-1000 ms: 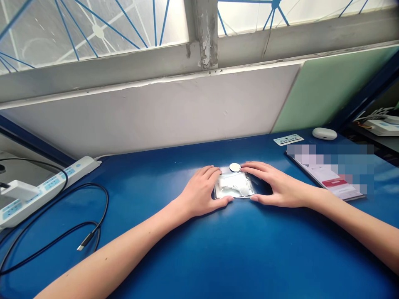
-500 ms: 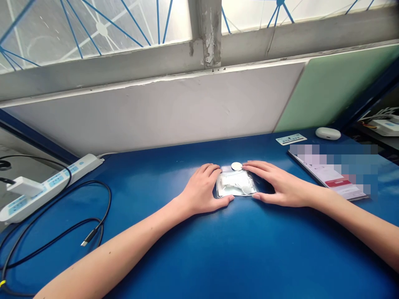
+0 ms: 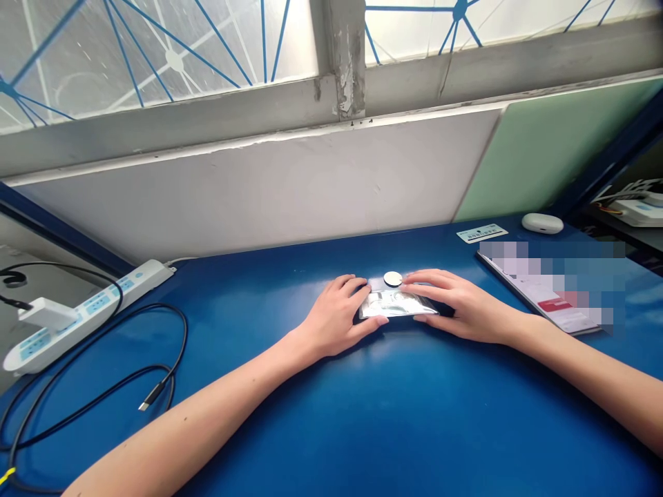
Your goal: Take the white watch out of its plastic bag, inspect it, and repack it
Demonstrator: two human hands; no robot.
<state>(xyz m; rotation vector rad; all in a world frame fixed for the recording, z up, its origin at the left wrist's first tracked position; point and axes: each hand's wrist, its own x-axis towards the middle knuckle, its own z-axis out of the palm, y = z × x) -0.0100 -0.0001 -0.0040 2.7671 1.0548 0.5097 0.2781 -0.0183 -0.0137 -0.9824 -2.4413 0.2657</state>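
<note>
A small clear plastic packet (image 3: 398,304) with a shiny silver and white inside lies on the blue table in front of me. My left hand (image 3: 339,310) grips its left end, fingertips at the far edge and thumb along the near edge. At the right end my right hand (image 3: 463,304) holds it the same way, thumb low and fingers over the far side. A round white disc (image 3: 392,279) with a dark rim is at the packet's far edge, close to the right fingertips. Glare hides what the packet contains.
A phone (image 3: 543,290), partly blurred out, lies to the right. Behind it are a card (image 3: 482,233) and a white earbud case (image 3: 542,223). On the left are a power strip (image 3: 101,304) with a white adapter (image 3: 49,314) and a looped black cable (image 3: 179,324). A wall panel (image 3: 259,193) borders the table's back.
The packet's near edge has shifted up and its surface now looks flatter and tilted. My right thumb has slid slightly left and upward. The disc now shows a dark rim.
</note>
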